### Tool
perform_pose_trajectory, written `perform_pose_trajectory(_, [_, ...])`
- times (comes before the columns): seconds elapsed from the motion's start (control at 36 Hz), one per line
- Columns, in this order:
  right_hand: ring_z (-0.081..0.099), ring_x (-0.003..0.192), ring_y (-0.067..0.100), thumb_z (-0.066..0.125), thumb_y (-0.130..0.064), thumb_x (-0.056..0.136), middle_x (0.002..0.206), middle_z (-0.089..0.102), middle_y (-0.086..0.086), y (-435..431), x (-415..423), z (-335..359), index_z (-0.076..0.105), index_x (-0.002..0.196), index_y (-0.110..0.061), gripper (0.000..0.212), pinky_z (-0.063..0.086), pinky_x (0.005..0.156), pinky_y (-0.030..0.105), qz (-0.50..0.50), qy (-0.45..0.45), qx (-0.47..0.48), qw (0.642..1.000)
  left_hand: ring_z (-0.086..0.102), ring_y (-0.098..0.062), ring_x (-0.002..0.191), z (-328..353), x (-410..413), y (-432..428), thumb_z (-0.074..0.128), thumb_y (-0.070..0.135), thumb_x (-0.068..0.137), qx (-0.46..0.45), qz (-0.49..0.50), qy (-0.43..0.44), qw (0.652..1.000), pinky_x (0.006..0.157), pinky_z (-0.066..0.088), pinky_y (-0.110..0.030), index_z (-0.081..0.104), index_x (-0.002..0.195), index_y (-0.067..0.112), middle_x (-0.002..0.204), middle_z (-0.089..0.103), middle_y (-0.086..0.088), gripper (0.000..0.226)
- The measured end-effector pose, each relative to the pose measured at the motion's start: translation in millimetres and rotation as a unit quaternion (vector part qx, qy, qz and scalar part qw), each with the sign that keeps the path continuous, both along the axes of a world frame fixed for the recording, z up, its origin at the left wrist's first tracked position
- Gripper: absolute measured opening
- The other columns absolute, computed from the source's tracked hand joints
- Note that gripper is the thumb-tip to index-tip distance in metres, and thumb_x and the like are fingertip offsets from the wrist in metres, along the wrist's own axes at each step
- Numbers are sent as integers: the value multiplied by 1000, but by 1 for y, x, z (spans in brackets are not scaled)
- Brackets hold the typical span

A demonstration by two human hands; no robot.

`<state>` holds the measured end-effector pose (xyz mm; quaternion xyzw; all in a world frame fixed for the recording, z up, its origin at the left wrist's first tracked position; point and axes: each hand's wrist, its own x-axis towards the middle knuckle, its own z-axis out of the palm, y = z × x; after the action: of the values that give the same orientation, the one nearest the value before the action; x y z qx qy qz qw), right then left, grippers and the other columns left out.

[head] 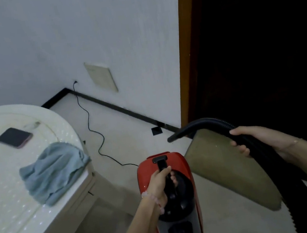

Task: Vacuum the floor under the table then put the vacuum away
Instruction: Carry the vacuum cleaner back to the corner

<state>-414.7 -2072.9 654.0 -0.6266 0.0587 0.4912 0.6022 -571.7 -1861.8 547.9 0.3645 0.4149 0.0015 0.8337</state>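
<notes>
A red and grey vacuum cleaner [179, 165] hangs in front of me above the pale floor [121, 125]. My left hand [160, 184], with a bead bracelet on the wrist, is closed around its black carry handle. My right hand [254, 140] grips the black ribbed hose [293, 180], whose curved end points left at about knee height. An olive dust bag [226, 167] sits between the vacuum body and the hose. The black power cord [90, 122] runs across the floor from the vacuum to a wall socket in the corner. The white table [4, 202] stands at my left.
On the table lie a dark phone [14, 137] and a crumpled blue-grey cloth [56, 171]. A dark open doorway [257, 38] with a wooden frame is at the right. White walls with black skirting meet in the corner behind.
</notes>
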Motion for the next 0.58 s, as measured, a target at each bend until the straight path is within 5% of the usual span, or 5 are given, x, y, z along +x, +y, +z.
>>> perform_pose_trajectory(0.17, [47, 37, 9, 51, -21, 93, 61, 53, 6, 60, 73, 10, 52, 104, -6, 19, 42, 32, 17, 18, 53, 7, 998, 45, -10, 43, -3, 62, 57, 46, 3, 96, -22, 32, -2, 999, 37, 40, -18, 47, 78, 8, 59, 47, -5, 19])
perform_pose_trajectory(0.33, [48, 38, 10, 53, -20, 91, 67, 51, 7, 137, 157, 25, 42, 133, -16, 44, 44, 31, 18, 44, 52, 35, 997, 44, -8, 39, 11, 131, 127, 46, 3, 96, -41, 85, -20, 995, 35, 37, -18, 46, 77, 9, 57, 46, -4, 20])
perform_pose_trajectory(0.58, [46, 35, 10, 55, -16, 84, 64, 50, 7, 255, 273, 29, 42, 127, -13, 44, 41, 29, 17, 103, 38, 59, 992, 44, -8, 38, 14, 214, 227, 46, 2, 95, -14, 175, -29, 984, 34, 38, -18, 46, 76, 7, 53, 46, -3, 21])
